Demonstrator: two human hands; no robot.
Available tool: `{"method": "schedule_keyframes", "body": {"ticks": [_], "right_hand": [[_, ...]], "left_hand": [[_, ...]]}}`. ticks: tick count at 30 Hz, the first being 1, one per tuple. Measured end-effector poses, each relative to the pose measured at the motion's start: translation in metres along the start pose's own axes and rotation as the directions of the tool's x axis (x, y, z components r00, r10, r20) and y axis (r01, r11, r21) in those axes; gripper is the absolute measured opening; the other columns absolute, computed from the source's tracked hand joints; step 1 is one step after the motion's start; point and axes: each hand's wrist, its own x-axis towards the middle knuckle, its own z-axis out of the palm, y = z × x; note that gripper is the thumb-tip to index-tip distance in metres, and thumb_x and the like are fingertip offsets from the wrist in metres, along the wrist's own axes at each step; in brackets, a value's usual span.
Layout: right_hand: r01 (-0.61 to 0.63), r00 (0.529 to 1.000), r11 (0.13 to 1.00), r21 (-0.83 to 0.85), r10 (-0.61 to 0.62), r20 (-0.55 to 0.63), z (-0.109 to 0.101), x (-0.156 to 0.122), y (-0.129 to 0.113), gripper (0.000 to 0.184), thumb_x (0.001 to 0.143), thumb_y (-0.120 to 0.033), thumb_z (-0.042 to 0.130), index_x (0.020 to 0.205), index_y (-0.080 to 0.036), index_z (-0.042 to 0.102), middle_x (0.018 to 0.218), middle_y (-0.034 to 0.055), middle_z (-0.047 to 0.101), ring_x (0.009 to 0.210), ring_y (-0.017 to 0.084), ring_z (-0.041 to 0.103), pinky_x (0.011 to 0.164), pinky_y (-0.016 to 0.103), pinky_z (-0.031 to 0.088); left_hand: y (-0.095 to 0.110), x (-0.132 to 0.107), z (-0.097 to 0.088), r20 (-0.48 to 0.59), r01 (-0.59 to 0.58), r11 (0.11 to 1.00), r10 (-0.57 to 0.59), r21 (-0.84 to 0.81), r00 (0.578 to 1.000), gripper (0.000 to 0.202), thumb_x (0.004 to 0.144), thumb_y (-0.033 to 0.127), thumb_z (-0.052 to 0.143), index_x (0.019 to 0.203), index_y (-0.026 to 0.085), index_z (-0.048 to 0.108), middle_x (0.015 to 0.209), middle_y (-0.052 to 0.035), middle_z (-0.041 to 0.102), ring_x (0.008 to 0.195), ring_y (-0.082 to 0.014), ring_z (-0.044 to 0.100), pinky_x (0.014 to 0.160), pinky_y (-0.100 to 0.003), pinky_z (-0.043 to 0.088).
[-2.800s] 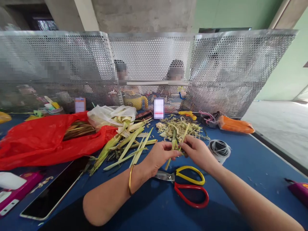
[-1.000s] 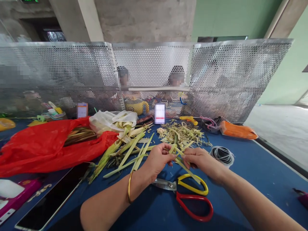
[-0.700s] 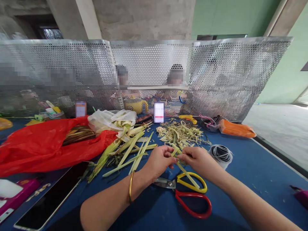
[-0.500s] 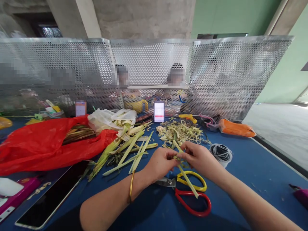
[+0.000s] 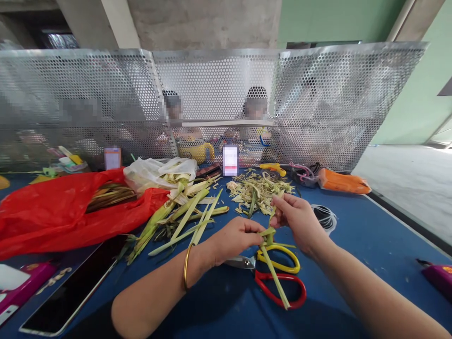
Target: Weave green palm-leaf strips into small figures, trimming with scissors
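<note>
Between my hands is a green leaf strip (image 5: 271, 263), folded over itself near the fingers, its long end hanging down across the scissors. My left hand (image 5: 239, 239) pinches the folded part; a gold bangle circles that wrist. Slightly higher and to the right, my right hand (image 5: 295, 217) grips another end of the strip between thumb and fingers. Below them, scissors (image 5: 278, 278) with one yellow and one red handle lie on the blue table (image 5: 219, 310). Left of my hands lie several loose leaf strips (image 5: 203, 221) and stalks.
Leaf scraps (image 5: 259, 188) are heaped beyond my hands. A red plastic bag (image 5: 52, 202), a white bag (image 5: 141, 174) and a dark phone (image 5: 79, 287) lie left. A lit phone (image 5: 230, 160) stands before the perforated metal screen (image 5: 219, 84). Wire coil (image 5: 326, 219) and orange pack (image 5: 344, 182) lie right.
My right hand has moved up and right, away from my left, drawing out one end of the leaf strip. The folded part now shows between the hands. The view has shifted slightly.
</note>
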Motion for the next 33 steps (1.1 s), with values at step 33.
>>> {"method": "schedule_keyframes", "body": {"ticks": [33], "right_hand": [[0.752, 0.657, 0.33, -0.571, -0.293, 0.695, -0.022, 0.009, -0.007, 0.027, 0.094, -0.02, 0.044, 0.076, -0.02, 0.065, 0.067, 0.0007, 0.064, 0.068, 0.015, 0.058, 0.072, 0.028, 0.042]], "left_hand": [[-0.001, 0.012, -0.027, -0.074, 0.044, 0.997, -0.039, 0.06, 0.996, 0.018, 0.071, 0.031, 0.067, 0.069, 0.013, 0.073, 0.051, -0.0001, 0.056, 0.047, -0.0088, 0.045, 0.045, -0.021, 0.029]]}}
